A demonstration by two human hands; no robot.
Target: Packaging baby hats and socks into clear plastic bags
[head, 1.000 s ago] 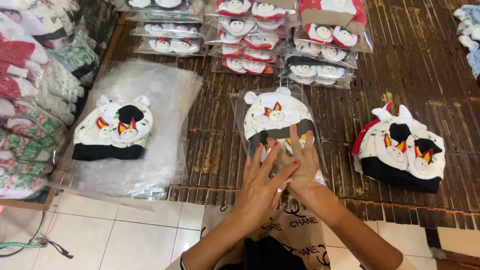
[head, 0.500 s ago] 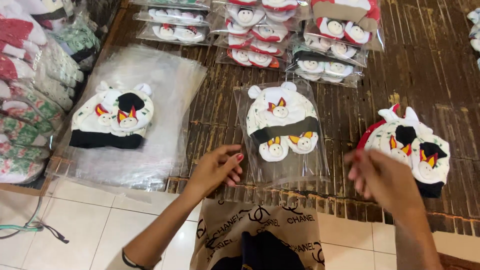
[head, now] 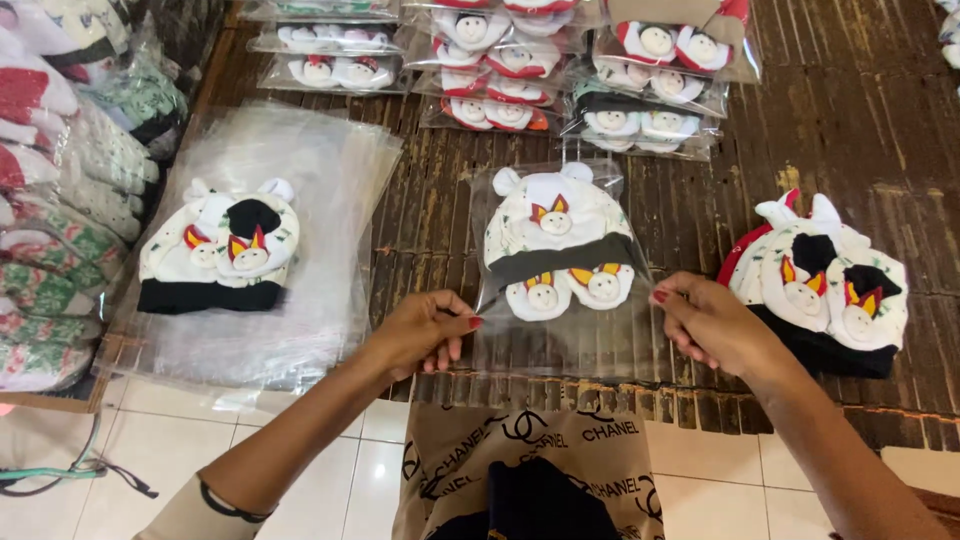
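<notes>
Head view. Frame centre: clear plastic bag (head: 560,270) holding white knitted baby hat with black band and matching booties, flat on dark woven-slat tabletop (head: 440,200). Left hand (head: 425,330), fingers pinched on bag's lower left edge. Right hand (head: 710,322), fingers pinched on lower right edge. Left of frame: stack of empty clear bags (head: 300,170) bearing unbagged white-and-black hat set (head: 220,250). Right: pile of unbagged hat sets (head: 825,280). Top: rows of bagged sets (head: 520,70).

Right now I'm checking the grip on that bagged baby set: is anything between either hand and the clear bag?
Nothing visible. The left hand pinches the clear bag at its left edge and the right hand at its right edge, fingertips directly on the plastic.
</notes>
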